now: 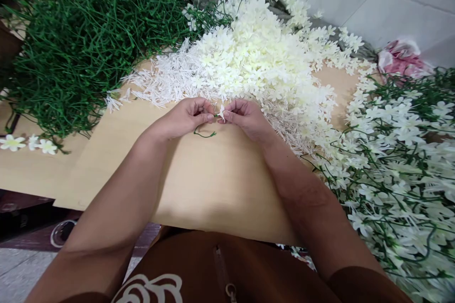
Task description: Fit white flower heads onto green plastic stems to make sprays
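Note:
My left hand (194, 116) is closed in a pinch on a thin green artificial flower stem (205, 136), whose loose branch curls below the fingers. Close against it, my right hand (243, 117) pinches a small white artificial flower (222, 111) between thumb and forefinger. The fingertips of both hands nearly meet, and the stem's end is at the flower; whether the two are joined is too small to tell. Just beyond the hands lie a heap of white-yellow flower heads (259, 52) and a pile of slender white pieces (174, 73).
A large mound of green stems (95, 38) fills the back left. Flowers on stems (394, 189) are heaped at the right. A few blossoms (12, 143) lie at the left edge. Light brown board (213, 184) lies under my forearms. A pink-and-white plastic bag (401, 59) sits at the back right.

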Tool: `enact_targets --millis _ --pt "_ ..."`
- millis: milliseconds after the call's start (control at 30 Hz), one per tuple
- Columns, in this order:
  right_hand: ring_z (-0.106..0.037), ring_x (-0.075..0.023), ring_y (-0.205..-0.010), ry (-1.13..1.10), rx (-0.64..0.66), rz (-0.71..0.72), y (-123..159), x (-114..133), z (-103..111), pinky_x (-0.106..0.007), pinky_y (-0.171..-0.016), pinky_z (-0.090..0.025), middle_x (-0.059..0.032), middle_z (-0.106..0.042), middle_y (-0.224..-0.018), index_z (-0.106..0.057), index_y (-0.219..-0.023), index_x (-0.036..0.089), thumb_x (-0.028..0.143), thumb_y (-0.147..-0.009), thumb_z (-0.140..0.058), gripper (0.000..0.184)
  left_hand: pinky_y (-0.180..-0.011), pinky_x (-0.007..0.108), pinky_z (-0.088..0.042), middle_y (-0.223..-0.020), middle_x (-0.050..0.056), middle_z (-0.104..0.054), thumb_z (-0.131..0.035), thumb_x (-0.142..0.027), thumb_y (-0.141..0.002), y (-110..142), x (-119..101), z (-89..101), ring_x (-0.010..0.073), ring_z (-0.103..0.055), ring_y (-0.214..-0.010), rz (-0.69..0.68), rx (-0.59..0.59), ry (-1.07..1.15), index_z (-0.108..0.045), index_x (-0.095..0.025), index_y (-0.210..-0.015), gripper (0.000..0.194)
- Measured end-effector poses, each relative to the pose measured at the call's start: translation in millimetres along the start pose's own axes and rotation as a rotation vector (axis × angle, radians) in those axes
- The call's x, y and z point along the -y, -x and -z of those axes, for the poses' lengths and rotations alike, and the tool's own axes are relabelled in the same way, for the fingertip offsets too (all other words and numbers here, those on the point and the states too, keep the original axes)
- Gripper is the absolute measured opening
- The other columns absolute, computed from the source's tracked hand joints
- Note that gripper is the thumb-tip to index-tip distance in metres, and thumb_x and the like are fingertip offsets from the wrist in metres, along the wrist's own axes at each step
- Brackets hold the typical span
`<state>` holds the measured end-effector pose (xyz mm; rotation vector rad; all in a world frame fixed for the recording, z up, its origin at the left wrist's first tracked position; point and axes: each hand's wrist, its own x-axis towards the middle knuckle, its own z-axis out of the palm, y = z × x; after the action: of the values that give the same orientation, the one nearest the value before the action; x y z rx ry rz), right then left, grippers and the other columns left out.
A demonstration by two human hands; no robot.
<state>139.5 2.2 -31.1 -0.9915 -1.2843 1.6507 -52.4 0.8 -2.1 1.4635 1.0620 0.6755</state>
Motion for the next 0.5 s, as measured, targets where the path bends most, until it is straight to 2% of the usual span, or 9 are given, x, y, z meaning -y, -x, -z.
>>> enact_targets --millis 500 --pt "-0.063 -0.0111 -0.066 0.081 -0.047 0.084 1.9 0.1 -2.0 -0.027 -0.068 -0.052 0.0008 -0.066 -0.066 -0.06 -0.071 0.017 0.05 -0.058 -0.084 0.043 -0.05 0.023 -0.031 -0.057 -0.003 -0.051 -0.071 -0.025 -0.068 -1.4 0.1 -2.7 0.0066 -0.041 -0.05 -0.021 -0.021 0.066 -0.056 -0.015 -0.075 0.02"
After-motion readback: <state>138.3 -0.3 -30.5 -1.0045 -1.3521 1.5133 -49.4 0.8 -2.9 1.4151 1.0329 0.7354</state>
